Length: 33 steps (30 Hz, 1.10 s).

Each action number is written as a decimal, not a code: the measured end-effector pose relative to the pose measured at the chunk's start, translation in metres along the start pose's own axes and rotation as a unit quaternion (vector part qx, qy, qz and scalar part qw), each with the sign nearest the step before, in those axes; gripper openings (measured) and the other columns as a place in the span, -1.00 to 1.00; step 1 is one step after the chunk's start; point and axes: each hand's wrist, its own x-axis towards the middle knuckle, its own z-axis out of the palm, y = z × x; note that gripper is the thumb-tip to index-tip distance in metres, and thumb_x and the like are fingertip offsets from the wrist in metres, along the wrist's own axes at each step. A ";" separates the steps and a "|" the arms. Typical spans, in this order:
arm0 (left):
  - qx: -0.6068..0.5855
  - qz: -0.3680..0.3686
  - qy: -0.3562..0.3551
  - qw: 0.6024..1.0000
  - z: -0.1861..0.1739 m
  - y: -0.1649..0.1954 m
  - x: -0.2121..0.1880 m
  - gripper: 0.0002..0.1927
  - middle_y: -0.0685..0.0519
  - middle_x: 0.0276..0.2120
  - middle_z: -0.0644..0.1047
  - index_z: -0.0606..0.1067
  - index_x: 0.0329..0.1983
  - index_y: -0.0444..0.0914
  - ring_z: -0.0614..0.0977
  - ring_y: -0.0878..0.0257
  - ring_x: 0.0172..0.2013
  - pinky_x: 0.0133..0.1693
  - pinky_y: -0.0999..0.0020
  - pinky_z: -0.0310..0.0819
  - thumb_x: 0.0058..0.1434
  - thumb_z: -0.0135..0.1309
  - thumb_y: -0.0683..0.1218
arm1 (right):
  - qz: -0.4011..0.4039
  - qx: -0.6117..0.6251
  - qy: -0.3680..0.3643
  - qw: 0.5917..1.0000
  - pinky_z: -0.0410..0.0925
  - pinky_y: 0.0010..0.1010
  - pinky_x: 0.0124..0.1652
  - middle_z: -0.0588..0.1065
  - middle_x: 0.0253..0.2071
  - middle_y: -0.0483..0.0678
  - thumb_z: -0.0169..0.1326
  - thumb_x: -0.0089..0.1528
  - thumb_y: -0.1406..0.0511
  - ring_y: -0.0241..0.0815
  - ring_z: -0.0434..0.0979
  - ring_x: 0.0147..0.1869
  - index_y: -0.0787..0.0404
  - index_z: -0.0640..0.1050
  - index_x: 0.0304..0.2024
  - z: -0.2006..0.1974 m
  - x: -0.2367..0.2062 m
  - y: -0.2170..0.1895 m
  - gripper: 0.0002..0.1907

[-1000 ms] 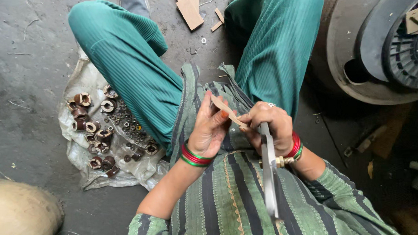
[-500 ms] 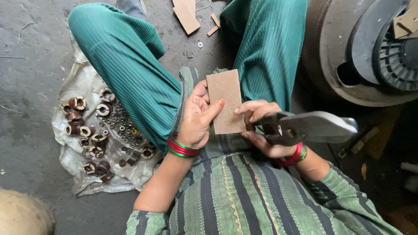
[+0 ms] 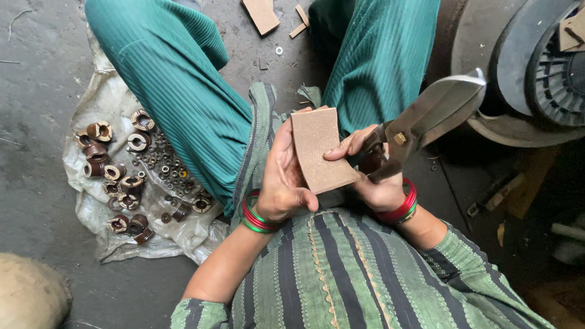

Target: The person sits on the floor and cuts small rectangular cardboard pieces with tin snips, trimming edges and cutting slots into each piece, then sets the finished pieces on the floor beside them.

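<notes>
Fingers of the left hand point(image 3: 286, 177) curl around the left edge of a brown rectangular sheet point(image 3: 321, 150), thumb lying across its lower corner, so the hand is closed on the piece. The sheet stands nearly upright over the lap, slightly bowed. Right hand point(image 3: 374, 181), at 3 o'clock of the sheet, has its thumb pressed on the sheet's right edge while the remaining fingers wrap the handles of large metal shears point(image 3: 427, 114); the grip is closed, and the blades run toward 2 o'clock, their jaws slightly parted and clear of the sheet. Red and green bangles point(image 3: 259, 219) ring the left wrist; red bangles point(image 3: 401, 206) ring the right.

Teal trousers point(image 3: 180, 90) cover both knees at 11 and 1 o'clock. At 9 o'clock of the hands, a crumpled plastic sheet point(image 3: 102, 106) on the floor carries brown ring-shaped parts point(image 3: 114, 171) and small metal washers point(image 3: 166, 169). Offcuts of the same brown material point(image 3: 261, 10) lie at 12 o'clock. A large round machine housing point(image 3: 529, 65) occupies 2 o'clock, close behind the shear blades. A pale sack point(image 3: 18, 297) sits at 8 o'clock.
</notes>
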 end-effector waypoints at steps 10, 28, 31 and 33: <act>0.097 0.042 0.045 0.993 0.010 -0.009 -0.001 0.06 -0.14 0.29 0.44 0.16 0.48 -0.35 0.55 0.16 0.21 0.23 0.18 0.56 -0.02 0.52 -0.25 | 0.020 0.005 -0.008 1.000 0.40 -0.29 0.21 0.50 -0.02 0.02 0.22 0.30 0.37 -0.18 0.54 0.15 0.23 0.30 0.02 0.011 0.003 -0.013 -0.63; 0.027 0.075 0.095 0.992 0.001 0.026 0.057 -0.76 -0.22 -0.13 0.64 0.43 -0.06 -0.34 0.71 -0.01 -0.07 0.04 0.11 0.63 0.34 0.26 -0.21 | 0.056 -0.208 0.135 0.967 0.24 -0.56 -0.32 0.38 -0.38 -0.18 0.29 0.26 0.33 -0.43 0.30 -0.36 0.27 0.37 -0.08 0.006 0.017 0.029 -0.64; 0.068 0.074 0.072 0.992 0.001 0.030 0.063 -0.74 -0.19 -0.12 0.63 0.44 -0.06 -0.34 0.70 -0.02 -0.05 0.10 0.10 0.62 0.31 0.29 -0.21 | 0.049 -0.204 0.150 0.966 0.22 -0.56 -0.35 0.36 -0.39 -0.18 0.30 0.26 0.31 -0.44 0.27 -0.38 0.26 0.36 -0.05 0.009 0.021 0.033 -0.61; 0.067 0.066 0.061 0.994 0.000 0.031 0.066 -0.72 -0.16 -0.14 0.62 0.44 -0.09 -0.33 0.71 -0.05 -0.05 0.12 0.02 0.58 0.27 0.31 -0.19 | 0.059 -0.214 0.159 0.962 0.22 -0.53 -0.35 0.35 -0.42 -0.16 0.32 0.24 0.29 -0.41 0.28 -0.40 0.27 0.37 -0.03 0.011 0.021 0.035 -0.58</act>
